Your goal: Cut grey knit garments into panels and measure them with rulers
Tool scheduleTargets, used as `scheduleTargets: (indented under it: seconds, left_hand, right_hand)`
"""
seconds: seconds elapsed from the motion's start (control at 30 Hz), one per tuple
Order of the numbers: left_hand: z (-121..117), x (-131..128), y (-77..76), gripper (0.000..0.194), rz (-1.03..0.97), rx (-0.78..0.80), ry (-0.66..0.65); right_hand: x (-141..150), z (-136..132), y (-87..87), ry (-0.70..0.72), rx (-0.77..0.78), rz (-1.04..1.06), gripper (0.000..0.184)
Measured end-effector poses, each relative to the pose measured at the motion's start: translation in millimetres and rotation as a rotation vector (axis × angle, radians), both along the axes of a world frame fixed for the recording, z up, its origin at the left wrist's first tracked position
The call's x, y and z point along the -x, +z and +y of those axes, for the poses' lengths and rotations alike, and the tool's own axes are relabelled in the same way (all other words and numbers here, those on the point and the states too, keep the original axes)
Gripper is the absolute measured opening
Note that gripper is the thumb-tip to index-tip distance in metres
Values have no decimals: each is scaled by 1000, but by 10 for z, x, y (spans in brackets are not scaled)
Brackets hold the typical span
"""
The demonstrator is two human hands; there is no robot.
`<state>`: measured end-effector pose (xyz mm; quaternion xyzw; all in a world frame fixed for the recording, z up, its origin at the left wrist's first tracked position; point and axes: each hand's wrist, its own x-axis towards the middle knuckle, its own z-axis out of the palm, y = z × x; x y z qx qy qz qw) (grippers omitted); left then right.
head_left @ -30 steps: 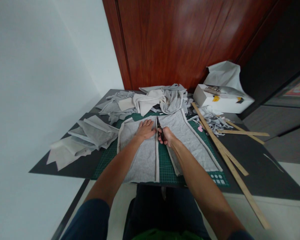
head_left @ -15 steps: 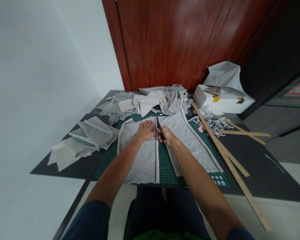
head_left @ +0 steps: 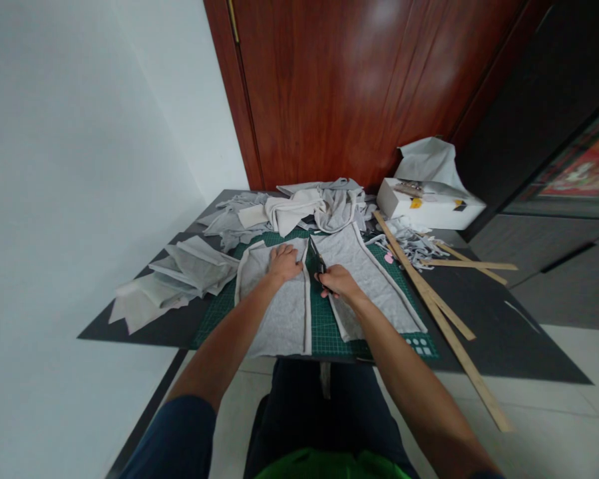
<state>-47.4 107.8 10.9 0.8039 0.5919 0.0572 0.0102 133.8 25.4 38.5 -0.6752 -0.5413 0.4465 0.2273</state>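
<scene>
My left hand [head_left: 285, 263] lies flat, fingers spread, on the upper part of a grey fabric piece [head_left: 282, 326] with pale bound edges. Black-handled scissors [head_left: 317, 258] are in my right hand [head_left: 337, 281], their blades pointing away from me beside that piece's right edge. A second grey fabric piece [head_left: 374, 286], also edged in a pale band, lies to the right, partly under my right forearm. A strip of the green cutting mat [head_left: 324, 332] shows between the two pieces.
Folded grey fabric [head_left: 194, 266] lies at the left, and a heap of fabric [head_left: 299, 207] at the back. A white box [head_left: 432, 203] stands at the back right, near fabric scraps [head_left: 414, 243]. Long wooden strips [head_left: 446, 316] cross the table's right side, one overhanging the front edge.
The scissors and my right hand have shifted slightly away from my left hand, and the gap between the fabric pieces looks wider at the top. My left hand stays on the fabric; the camera view has shifted.
</scene>
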Motion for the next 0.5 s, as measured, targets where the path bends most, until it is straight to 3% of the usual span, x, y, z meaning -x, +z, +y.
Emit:
scheduleTargets:
  seconds: [0.13,0.23,0.5]
  left_hand:
    - [-257,-57,85,40,-5,-75,29]
    - [-468,-106,118,35,-7,-82,31]
    - [-837,-75,49,35,31,-33,75]
  right_hand:
    - [-125,-165,38,5,-91,-328,14]
    - [-170,-310,48,-33,-184,-503,27]
    - [111,-611,144,-49,-175,-556,46]
